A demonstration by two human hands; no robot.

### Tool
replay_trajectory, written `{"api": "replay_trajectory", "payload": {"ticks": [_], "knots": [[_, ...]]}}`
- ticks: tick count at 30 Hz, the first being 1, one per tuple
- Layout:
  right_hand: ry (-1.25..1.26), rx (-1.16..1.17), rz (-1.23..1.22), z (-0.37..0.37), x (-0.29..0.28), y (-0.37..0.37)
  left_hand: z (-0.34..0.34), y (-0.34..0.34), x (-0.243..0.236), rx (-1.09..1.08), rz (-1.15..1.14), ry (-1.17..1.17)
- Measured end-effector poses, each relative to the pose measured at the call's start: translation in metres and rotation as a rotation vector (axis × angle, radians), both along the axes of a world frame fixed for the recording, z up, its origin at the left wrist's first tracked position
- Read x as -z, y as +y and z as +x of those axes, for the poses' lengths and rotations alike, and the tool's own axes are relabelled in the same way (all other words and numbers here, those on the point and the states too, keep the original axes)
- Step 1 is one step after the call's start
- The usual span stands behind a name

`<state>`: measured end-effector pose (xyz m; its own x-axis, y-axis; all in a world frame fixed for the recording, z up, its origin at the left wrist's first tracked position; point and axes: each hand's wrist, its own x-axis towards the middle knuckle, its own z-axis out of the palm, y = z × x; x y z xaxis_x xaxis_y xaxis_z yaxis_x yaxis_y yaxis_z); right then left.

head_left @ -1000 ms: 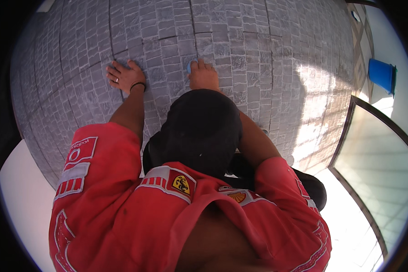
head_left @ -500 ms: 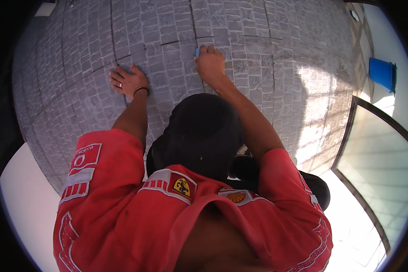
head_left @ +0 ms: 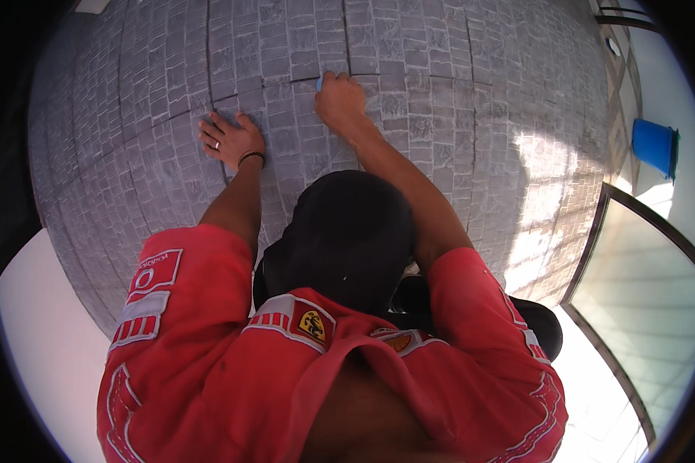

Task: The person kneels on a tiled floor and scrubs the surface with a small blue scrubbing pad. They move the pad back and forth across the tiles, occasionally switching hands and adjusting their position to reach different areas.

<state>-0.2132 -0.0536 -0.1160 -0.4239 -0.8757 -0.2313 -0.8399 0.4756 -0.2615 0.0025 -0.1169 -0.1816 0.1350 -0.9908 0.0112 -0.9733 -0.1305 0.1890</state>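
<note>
My left hand [head_left: 233, 140] rests open on the grey cobble-patterned paved floor [head_left: 154, 92], fingers spread, with a ring and a dark wristband on it. Farther forward and to the right, my right hand [head_left: 340, 103] is closed on a small light blue object [head_left: 319, 83] pressed to the floor at a dark joint line between pavers; most of the object is hidden under my fingers. My dark-clothed knee [head_left: 337, 228] is bent below, between my two forearms.
At the right, a blue bucket [head_left: 652, 147] stands against a pale wall, near a patterned border strip [head_left: 619, 89]. A dark-framed frosted glass panel [head_left: 635, 278] is at the lower right. Bright sunlight falls on the floor beside it. A white surface [head_left: 46, 293] lies at the lower left.
My right hand has moved forward along the paving with the blue object, then a little to the left. My left hand stays on the same patch of floor; the whole view has shifted slightly.
</note>
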Motion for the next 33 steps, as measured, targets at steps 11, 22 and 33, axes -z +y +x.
{"api": "replay_trajectory", "payload": {"ticks": [11, 22, 33], "knots": [[0.059, 0.574, 0.109, -0.150, -0.028, 0.123, 0.003, 0.000, 0.010, 0.007, -0.022, -0.032], [0.115, 0.351, -0.063, -0.101, -0.030, 0.223, 0.004, 0.003, 0.011, 0.023, -0.027, -0.016], [-0.080, 0.234, 0.033, -0.013, -0.016, 0.182, 0.002, 0.001, 0.006, 0.001, 0.016, -0.014]]}}
